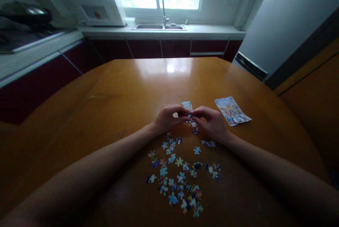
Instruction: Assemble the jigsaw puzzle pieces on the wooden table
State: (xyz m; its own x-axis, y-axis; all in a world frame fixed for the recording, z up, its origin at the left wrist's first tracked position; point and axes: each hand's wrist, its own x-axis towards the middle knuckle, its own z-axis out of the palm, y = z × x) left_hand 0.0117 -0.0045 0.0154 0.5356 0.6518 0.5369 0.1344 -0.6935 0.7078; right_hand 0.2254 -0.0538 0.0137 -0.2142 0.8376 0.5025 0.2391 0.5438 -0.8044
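Observation:
My left hand (171,118) and my right hand (211,122) meet above a partly joined strip of jigsaw puzzle (187,105). Thumb and forefinger of each are pinched together on a small dark-and-white puzzle piece (189,115) between them. The strip runs away from me under the fingertips, which hide its middle; its near end (195,130) shows red and purple print. Closer to me lie several loose puzzle pieces (172,158) in a scattered heap, mostly blue, white and yellow. A few joined pieces (208,143) rest beside my right wrist.
A printed picture sheet (232,110) lies to the right of my right hand on the wooden table (119,89). Beyond the table are a counter with a sink (148,27), a tap (164,6) and a microwave (97,12). A pan (26,13) sits on the stove, left; a fridge (278,18) stands right.

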